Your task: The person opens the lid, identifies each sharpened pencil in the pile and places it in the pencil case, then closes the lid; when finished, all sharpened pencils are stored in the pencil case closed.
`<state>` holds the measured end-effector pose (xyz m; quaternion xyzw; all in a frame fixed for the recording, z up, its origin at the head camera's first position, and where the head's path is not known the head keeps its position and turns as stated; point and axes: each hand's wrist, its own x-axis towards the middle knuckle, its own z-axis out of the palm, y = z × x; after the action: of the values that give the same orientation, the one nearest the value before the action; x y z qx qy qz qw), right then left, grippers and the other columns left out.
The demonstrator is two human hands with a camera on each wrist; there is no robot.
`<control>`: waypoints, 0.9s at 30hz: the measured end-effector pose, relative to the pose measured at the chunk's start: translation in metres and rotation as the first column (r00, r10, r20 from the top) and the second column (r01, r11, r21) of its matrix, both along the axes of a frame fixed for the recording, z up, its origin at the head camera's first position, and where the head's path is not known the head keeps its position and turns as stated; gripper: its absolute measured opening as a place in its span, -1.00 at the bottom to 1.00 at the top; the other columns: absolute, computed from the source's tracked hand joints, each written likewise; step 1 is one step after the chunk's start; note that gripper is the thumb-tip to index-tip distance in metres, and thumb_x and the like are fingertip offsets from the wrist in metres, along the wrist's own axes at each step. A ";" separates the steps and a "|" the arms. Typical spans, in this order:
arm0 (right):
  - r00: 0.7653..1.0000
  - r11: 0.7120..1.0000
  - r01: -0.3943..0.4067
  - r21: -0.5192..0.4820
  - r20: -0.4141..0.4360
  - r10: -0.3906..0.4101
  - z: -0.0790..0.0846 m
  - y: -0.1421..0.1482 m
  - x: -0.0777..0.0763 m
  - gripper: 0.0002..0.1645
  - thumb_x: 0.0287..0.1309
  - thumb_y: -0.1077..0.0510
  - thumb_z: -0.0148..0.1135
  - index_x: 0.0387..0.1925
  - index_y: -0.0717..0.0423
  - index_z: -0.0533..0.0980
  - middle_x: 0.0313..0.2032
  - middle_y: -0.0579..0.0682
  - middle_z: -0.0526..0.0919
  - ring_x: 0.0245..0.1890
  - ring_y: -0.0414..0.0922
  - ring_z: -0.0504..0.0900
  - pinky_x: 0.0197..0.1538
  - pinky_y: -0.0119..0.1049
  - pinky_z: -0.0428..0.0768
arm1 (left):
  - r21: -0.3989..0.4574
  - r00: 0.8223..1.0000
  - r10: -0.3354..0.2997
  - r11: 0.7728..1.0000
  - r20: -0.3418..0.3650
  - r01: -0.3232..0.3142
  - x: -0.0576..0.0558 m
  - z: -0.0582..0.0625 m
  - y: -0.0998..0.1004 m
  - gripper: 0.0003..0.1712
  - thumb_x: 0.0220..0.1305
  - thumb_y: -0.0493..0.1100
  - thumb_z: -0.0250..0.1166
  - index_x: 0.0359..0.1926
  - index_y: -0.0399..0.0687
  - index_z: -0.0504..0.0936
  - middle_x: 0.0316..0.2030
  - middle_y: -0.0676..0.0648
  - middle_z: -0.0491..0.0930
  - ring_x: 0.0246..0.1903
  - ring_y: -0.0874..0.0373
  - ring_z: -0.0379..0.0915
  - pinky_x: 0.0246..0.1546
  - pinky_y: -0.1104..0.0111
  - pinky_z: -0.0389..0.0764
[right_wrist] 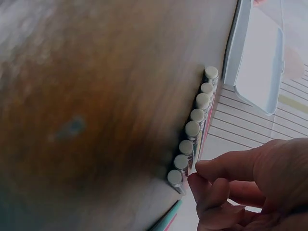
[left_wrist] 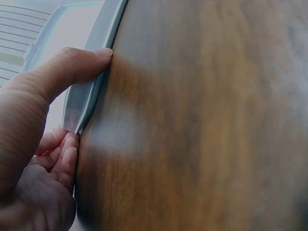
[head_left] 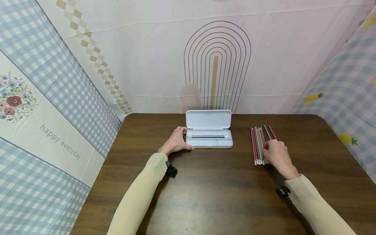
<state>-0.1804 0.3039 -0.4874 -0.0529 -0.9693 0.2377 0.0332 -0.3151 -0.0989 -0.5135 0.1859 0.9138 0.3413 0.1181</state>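
Pencils [head_left: 258, 147] lie on the bench [head_left: 205, 189] right of the case [head_left: 202, 142], long axes running mostly front to back, eraser ends toward the person. The left hand [head_left: 177, 140] grips the case's left end, thumb and fingers spread around its corner. The right hand's [head_left: 276, 152] thumb and forefinger nearly meet at the pencils; whether they pinch one, I cannot tell.

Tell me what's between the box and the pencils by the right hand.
Only bare table, from the box to those pencils, in the head view.
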 end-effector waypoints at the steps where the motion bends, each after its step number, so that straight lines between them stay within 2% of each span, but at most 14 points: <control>1: 1.000 1.000 -0.001 -0.002 0.001 0.001 0.000 0.000 0.000 -0.76 0.34 0.34 0.19 -0.43 0.31 0.68 -0.52 0.14 0.66 -0.56 -0.06 0.55 -0.53 -0.25 0.47 | -0.001 1.000 0.001 1.000 0.000 -0.001 0.000 0.000 0.000 0.02 0.01 -0.03 0.74 0.41 -0.24 0.43 0.34 -0.24 0.47 0.36 -0.10 0.38 0.50 0.06 0.47; 10: 1.000 1.000 0.010 0.000 0.000 -0.010 -0.002 0.004 0.002 -0.73 0.29 0.33 0.20 -0.52 0.25 0.67 -0.55 0.11 0.65 -0.58 -0.05 0.55 -0.53 -0.24 0.46 | 0.004 1.000 0.003 1.000 0.004 -0.003 0.000 0.000 0.000 0.03 0.00 -0.03 0.74 0.42 -0.24 0.43 0.33 -0.25 0.46 0.36 -0.11 0.38 0.51 0.07 0.46; 18: 0.999 1.000 0.027 0.006 0.017 -0.027 -0.001 0.006 0.002 -0.75 0.16 0.33 0.19 -0.58 0.18 0.65 -0.57 0.07 0.63 -0.55 -0.01 0.54 -0.51 -0.23 0.42 | 0.011 1.000 0.004 1.000 0.006 -0.005 0.000 -0.001 0.001 0.03 -0.01 -0.05 0.74 0.42 -0.24 0.43 0.34 -0.24 0.46 0.36 -0.10 0.39 0.52 0.08 0.47; 27: 0.997 0.999 0.053 -0.003 0.057 -0.053 0.000 0.005 0.003 -0.62 0.24 0.32 0.17 -0.71 0.12 0.52 -0.69 -0.05 0.52 -0.64 -0.10 0.50 -0.55 -0.25 0.41 | 0.008 1.000 0.006 1.000 0.000 -0.006 0.000 -0.001 0.001 0.02 -0.01 -0.05 0.74 0.41 -0.24 0.43 0.33 -0.24 0.47 0.35 -0.10 0.39 0.51 0.07 0.47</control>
<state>-0.1773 0.3088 -0.4872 -0.0853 -0.9677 0.2371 0.0115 -0.3149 -0.0981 -0.5143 0.1837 0.9129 0.3454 0.1165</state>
